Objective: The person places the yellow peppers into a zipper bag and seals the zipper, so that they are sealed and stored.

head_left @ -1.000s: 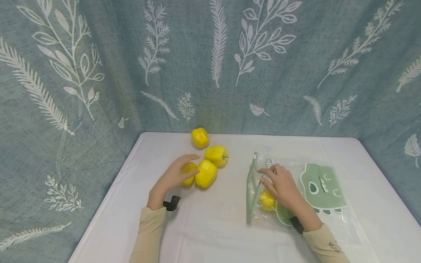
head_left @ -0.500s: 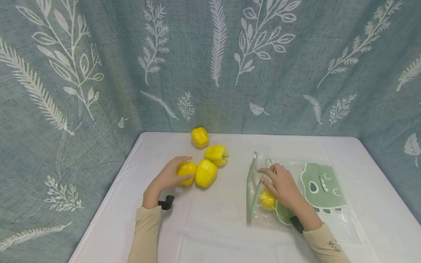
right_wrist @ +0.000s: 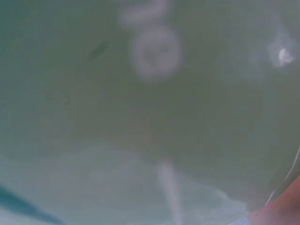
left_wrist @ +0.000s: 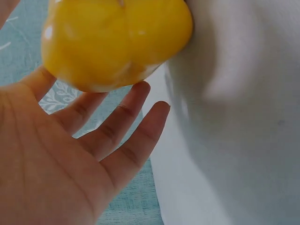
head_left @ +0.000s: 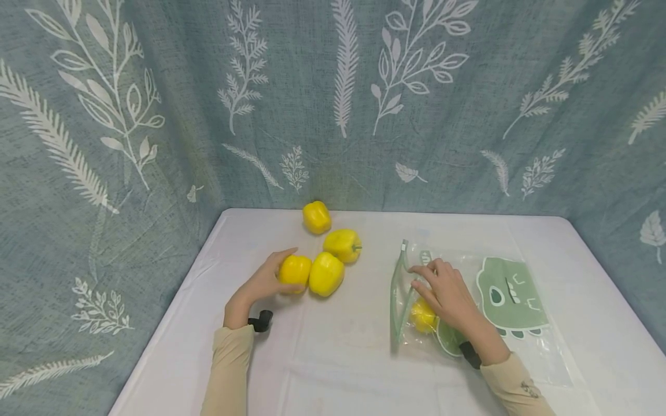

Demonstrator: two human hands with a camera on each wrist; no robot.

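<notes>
Yellow bell peppers lie on the white-covered table, and one more sits inside a clear zip bag. My left hand (head_left: 260, 284) grips the leftmost bell pepper (head_left: 295, 273), thumb on its near side and fingers on its far side. Up close in the left wrist view, the pepper (left_wrist: 117, 42) touches several fingertips. At the right, my right hand (head_left: 450, 294) holds the mouth edge of the zip bag (head_left: 512, 294), which has green printed figures. The bagged pepper (head_left: 422, 315) shows just inside the mouth, partly behind the thumb. Only blurred green bag film (right_wrist: 117, 103) fills most of the right wrist view.
Right beside the gripped pepper lies another bell pepper (head_left: 326, 274). A stemmed pepper (head_left: 341, 245) and one more pepper (head_left: 316, 218) lie farther back. Grey-blue leaf-patterned curtains (head_left: 312, 104) hang behind and beside the table (head_left: 354, 364).
My left hand has drawn back a little to the left and closed around the leftmost pepper, which has shifted slightly left. The right hand and the bag have stayed in place.
</notes>
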